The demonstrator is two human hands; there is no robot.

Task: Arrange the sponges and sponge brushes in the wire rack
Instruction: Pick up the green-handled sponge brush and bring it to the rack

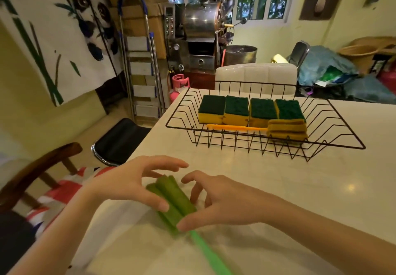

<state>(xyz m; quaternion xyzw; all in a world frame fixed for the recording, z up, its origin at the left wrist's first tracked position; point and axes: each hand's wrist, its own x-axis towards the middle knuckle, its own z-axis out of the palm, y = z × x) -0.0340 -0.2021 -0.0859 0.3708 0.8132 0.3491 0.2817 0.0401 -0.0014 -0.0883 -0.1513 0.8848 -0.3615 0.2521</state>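
Observation:
A green sponge brush (173,199) lies on the white table near me, its green handle (211,253) running toward the bottom edge. My left hand (132,180) touches the brush's sponge head from the left with its thumb, fingers spread above. From the right, my right hand (225,199) touches the head with thumb and fingertips. The black wire rack (334,144) stands farther back. It holds several yellow sponges with dark green tops (237,110) in a row, and in front of them lies an orange sponge brush (287,130) with its handle pointing left.
The white table (300,199) has its left edge close to the brush. A black stool (122,140) and a wooden chair (36,167) stand to the left of it. A white chair (255,75) is behind the rack.

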